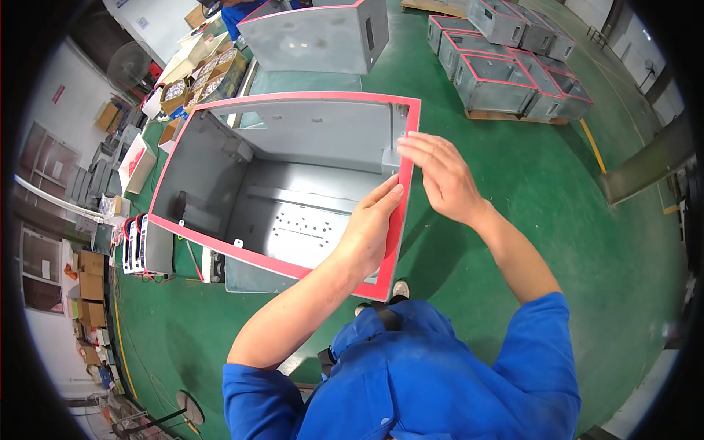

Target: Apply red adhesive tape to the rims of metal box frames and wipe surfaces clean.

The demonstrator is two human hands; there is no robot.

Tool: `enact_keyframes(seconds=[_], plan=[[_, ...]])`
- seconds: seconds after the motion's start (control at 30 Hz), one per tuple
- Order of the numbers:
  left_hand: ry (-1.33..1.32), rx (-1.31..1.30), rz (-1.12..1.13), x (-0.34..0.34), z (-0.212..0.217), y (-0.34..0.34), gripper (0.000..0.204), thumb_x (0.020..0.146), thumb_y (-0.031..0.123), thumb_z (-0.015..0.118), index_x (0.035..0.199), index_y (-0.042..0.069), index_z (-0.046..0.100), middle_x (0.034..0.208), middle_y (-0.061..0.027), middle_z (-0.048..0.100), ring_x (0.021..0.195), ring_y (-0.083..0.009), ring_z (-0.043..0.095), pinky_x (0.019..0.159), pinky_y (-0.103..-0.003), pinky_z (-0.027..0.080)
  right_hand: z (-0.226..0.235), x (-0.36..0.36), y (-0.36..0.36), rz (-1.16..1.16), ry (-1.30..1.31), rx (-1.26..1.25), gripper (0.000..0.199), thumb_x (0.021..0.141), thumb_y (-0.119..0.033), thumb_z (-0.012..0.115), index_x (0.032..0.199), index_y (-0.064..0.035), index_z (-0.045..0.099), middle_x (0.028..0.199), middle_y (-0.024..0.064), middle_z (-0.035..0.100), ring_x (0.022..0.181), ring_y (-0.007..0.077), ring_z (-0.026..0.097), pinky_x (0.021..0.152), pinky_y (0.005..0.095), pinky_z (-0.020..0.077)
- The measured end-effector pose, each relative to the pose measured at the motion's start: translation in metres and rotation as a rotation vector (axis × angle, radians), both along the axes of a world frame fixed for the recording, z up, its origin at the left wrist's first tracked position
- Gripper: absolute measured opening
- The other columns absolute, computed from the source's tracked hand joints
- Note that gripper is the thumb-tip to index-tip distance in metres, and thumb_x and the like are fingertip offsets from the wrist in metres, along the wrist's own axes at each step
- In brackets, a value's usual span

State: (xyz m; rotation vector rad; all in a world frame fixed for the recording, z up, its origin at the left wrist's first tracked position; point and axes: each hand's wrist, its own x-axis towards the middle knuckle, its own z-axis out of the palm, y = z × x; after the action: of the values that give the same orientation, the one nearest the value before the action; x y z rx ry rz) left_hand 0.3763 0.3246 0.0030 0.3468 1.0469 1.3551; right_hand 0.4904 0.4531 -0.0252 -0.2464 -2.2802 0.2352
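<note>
A large grey metal box (pixel 317 154), open at the top, stands before me with a pink strip (pixel 279 262) along its rim. Holes pierce its inner panel. My left hand (pixel 367 233) holds the rim on the right side, with thumb and forefinger together on the pink edge; its other fingers are partly hidden. Farther along that same side, my right hand (pixel 446 176) reaches in from outside. Its fingers are stretched out, and their tips touch the pink rim near the far right corner.
Another pink-rimmed grey box (pixel 312 40) stands beyond, with a person in blue (pixel 233 16) behind it. Similar boxes (pixel 499 72) are stacked on a pallet at the far right. Parts bins (pixel 213 77) line the left. A fan (pixel 130 66) stands behind them. The floor (pixel 506 183) is green.
</note>
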Motion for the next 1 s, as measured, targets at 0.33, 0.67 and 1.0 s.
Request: enact_keyframes(seconds=[0.33, 0.67, 1.0], plan=[[0.043, 0.017, -0.012, 0.002, 0.002, -0.010, 0.049, 0.089, 0.021, 0.045, 0.131, -0.001, 0.030, 0.122, -0.0092, 0.044, 0.110, -0.0126, 0.042, 0.092, -0.025, 0.033, -0.010, 0.000, -0.018, 0.003, -0.087, 0.175, 0.033, 0.074, 0.000, 0.047, 0.106, -0.0021, 0.056, 0.113, 0.0095, 0.054, 0.109, 0.0230, 0.049, 0.093, 0.0382, 0.0371], [0.094, 0.002, -0.032, 0.008, 0.004, -0.028, 0.053, 0.090, 0.025, 0.044, 0.132, -0.002, 0.025, 0.127, -0.0124, 0.040, 0.117, -0.0158, 0.036, 0.097, -0.026, 0.030, -0.004, 0.004, -0.028, -0.004, -0.116, 0.150, 0.039, 0.070, 0.005, 0.047, 0.108, -0.0002, 0.054, 0.116, 0.0114, 0.053, 0.111, 0.0251, 0.048, 0.094, 0.0392, 0.0369], [0.037, 0.028, -0.077, 0.002, -0.005, -0.030, 0.051, 0.091, 0.031, 0.042, 0.129, -0.002, 0.032, 0.130, -0.0132, 0.036, 0.121, -0.0173, 0.032, 0.099, -0.028, 0.026, -0.009, 0.008, -0.056, 0.057, -0.091, 0.201, 0.028, 0.074, -0.002, 0.050, 0.100, 0.0040, 0.058, 0.114, 0.0139, 0.053, 0.108, 0.0273, 0.050, 0.093, 0.0398, 0.0380]])
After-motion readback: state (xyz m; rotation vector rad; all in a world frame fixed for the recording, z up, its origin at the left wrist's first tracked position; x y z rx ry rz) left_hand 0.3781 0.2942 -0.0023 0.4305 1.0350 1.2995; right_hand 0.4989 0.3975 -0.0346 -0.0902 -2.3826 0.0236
